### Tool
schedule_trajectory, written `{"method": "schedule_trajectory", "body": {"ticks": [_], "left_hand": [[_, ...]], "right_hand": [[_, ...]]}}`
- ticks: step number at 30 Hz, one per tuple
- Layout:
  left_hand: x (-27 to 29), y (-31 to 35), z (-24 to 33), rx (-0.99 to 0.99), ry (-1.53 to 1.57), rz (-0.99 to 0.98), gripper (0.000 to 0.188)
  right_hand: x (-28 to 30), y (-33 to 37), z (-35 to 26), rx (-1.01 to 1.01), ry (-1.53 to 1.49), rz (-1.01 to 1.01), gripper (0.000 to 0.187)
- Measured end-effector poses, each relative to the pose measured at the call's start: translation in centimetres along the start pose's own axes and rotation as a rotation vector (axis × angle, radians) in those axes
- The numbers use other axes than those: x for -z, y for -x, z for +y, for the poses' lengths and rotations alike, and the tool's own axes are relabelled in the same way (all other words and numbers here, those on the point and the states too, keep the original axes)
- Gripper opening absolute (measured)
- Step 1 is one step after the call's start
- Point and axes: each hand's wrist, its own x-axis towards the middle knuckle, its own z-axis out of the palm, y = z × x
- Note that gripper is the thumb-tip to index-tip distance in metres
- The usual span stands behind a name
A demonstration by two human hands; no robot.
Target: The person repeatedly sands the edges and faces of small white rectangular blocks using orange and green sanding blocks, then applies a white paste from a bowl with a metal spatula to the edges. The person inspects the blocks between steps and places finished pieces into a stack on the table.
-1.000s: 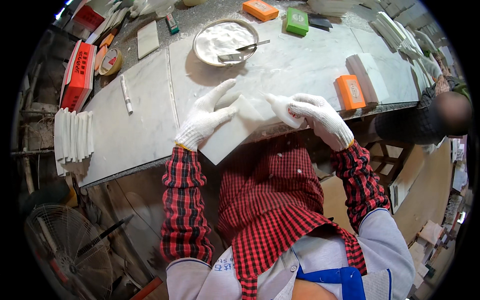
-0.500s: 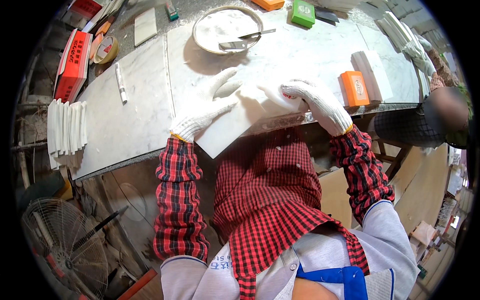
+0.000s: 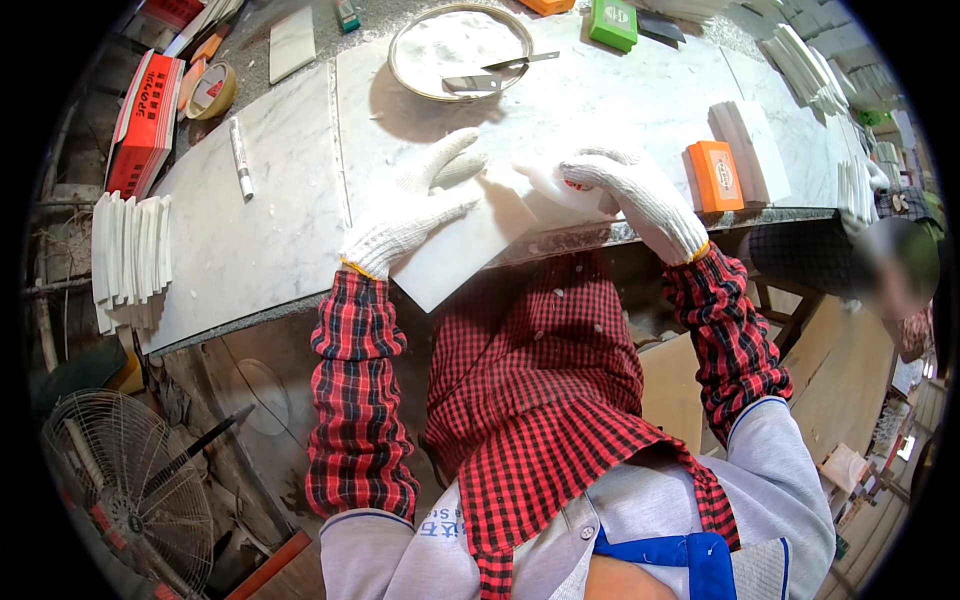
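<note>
My left hand, in a white knit glove, holds a flat white stone tile by its left side. The tile lies slanted, its near corner sticking out past the table's front edge. In my right hand, also gloved, is a white squeeze bottle with a small red print. The fingers wrap over the bottle, which is tipped left, its narrow end close to the tile's far right corner. Whether that end touches the tile I cannot tell.
A round pan of white powder with two putty knives stands beyond my hands. To the right are an orange box and a stack of white tiles. A marker and upright tile strips are left. Another person sits far right.
Both hands keep their holds, with barely any movement. The view shifts slightly. At far right, the other person has leaned and drawn an arm back from the tiles there.
</note>
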Motion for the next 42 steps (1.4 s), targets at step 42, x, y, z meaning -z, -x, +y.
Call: {"method": "schedule_trajectory", "body": {"ticks": [42], "left_hand": [[1.3,1.1,1.5,0.185,0.071,-0.088,0.079]], "right_hand": [[6.8,-6.4,4.3,0.320,-0.234,0.445,0.039]]}}
